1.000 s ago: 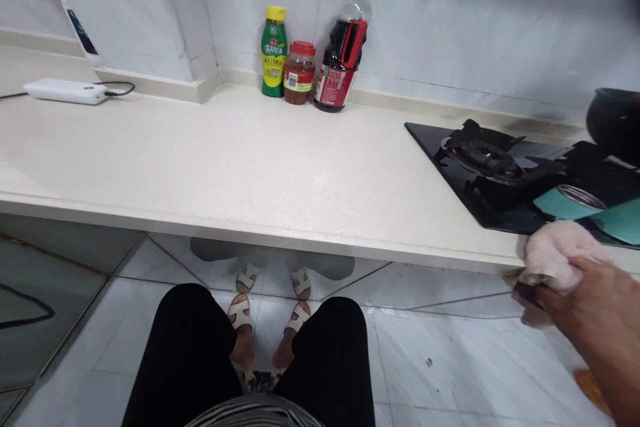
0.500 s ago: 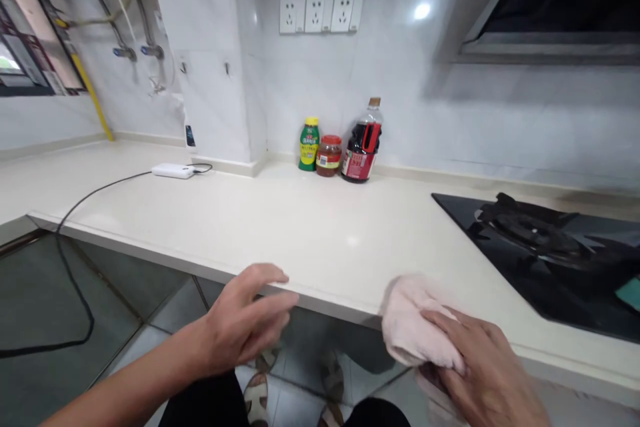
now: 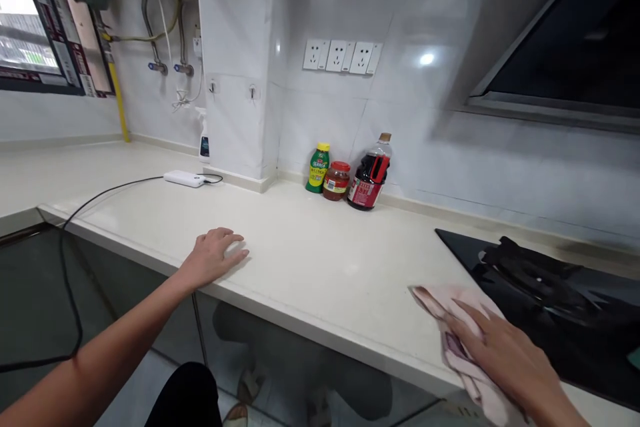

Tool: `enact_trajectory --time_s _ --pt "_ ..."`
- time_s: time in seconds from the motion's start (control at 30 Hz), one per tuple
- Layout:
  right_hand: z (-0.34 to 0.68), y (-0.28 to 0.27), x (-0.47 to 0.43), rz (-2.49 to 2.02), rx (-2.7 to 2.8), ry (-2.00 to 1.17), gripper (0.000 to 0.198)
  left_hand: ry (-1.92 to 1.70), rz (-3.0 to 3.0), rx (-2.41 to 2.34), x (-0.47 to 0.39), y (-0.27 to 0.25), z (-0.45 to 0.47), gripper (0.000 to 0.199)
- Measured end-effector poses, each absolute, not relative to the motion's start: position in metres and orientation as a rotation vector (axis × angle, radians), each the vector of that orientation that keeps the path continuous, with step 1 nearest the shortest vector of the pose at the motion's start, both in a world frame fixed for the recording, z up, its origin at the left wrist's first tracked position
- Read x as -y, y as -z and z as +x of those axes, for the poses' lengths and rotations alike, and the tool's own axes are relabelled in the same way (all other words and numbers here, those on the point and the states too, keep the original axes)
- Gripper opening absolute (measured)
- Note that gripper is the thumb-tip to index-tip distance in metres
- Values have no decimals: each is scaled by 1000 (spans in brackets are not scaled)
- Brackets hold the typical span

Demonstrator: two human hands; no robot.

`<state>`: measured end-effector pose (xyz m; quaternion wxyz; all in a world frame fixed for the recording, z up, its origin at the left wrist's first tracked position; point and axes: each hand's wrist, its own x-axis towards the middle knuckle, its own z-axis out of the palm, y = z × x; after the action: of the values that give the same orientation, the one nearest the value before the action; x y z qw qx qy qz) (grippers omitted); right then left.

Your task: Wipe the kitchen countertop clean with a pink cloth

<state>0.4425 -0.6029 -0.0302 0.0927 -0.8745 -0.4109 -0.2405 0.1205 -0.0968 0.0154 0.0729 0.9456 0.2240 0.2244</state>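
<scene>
A view from head height looks down at a pale cream stone kitchen counter (image 3: 310,260) that runs left to right.

Nearest, at the lower right, the person's right hand (image 3: 505,353) lies flat with its fingers spread, pressing a crumpled pale pink cloth (image 3: 453,327) onto the counter near the front edge. Part of the cloth hangs over that edge under the wrist. The cloth sits just beside the left rim of a black glass gas hob (image 3: 540,293), whose dark iron pan support shows further right.

At the lower left, the left hand (image 3: 215,257) rests palm down on the counter near its front edge, fingers loosely spread and holding nothing. The two hands are well apart.

By the look of it, the wiping is at an early stage: the cloth is at the right end of the counter, and the long stretch between the hands and beyond lies ahead of it. The surface is glossy, so I cannot tell which parts are already clean.

Further back, against the white tiled wall, three containers stand close together: a green squeeze bottle with a yellow cap (image 3: 318,168), a small red-lidded jar (image 3: 337,181) and a large dark soy sauce bottle (image 3: 370,173). To the left a white power bank (image 3: 185,178) lies with a black cable trailing off the counter. Above the bottles is a row of white wall sockets (image 3: 343,56).
</scene>
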Motion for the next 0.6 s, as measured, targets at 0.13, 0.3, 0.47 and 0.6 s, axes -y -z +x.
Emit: enact_trajectory --time_s 0.13,0.3,0.47,0.6 --pt "375 3 528 -2494 1301 758 37 -663 2824 -695 107 -20 122 58" --pt "254 -10 406 -2277 1518 678 31 -636 2771 -762 108 -24 122 62" --pt "188 3 324 -2211 1691 686 45 -619 2745 -843 105 -24 123 59" --pt "187 20 321 -2144 1659 714 48 -622 2766 -828 102 -22 123 58"
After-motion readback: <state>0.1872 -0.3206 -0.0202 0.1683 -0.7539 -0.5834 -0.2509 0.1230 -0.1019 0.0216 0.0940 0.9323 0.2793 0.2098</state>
